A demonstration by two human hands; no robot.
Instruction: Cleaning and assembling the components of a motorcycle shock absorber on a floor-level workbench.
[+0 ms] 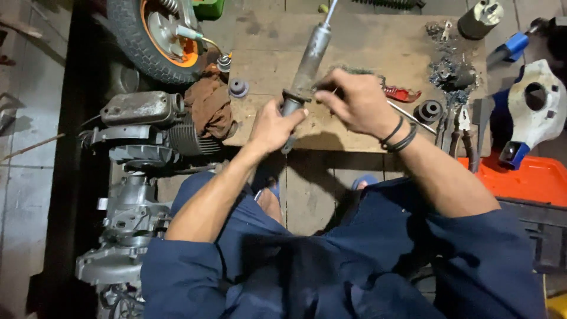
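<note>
Grey shock absorber (307, 62) — left hand (270, 127) grips it.

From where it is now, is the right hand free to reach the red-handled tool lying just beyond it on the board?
Probably yes. The right hand hovers at the shock absorber, with the red-handled tool close beside it on the wooden board. Nothing lies between them.

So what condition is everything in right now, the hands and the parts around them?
Left hand: gripping the shock absorber's lower end.
Right hand: fingers pinched at its collar.
Shock absorber: lying on the board, grimy.
Wheel: off, lying flat.
Engine: on the floor.
Rag: crumpled.
</note>
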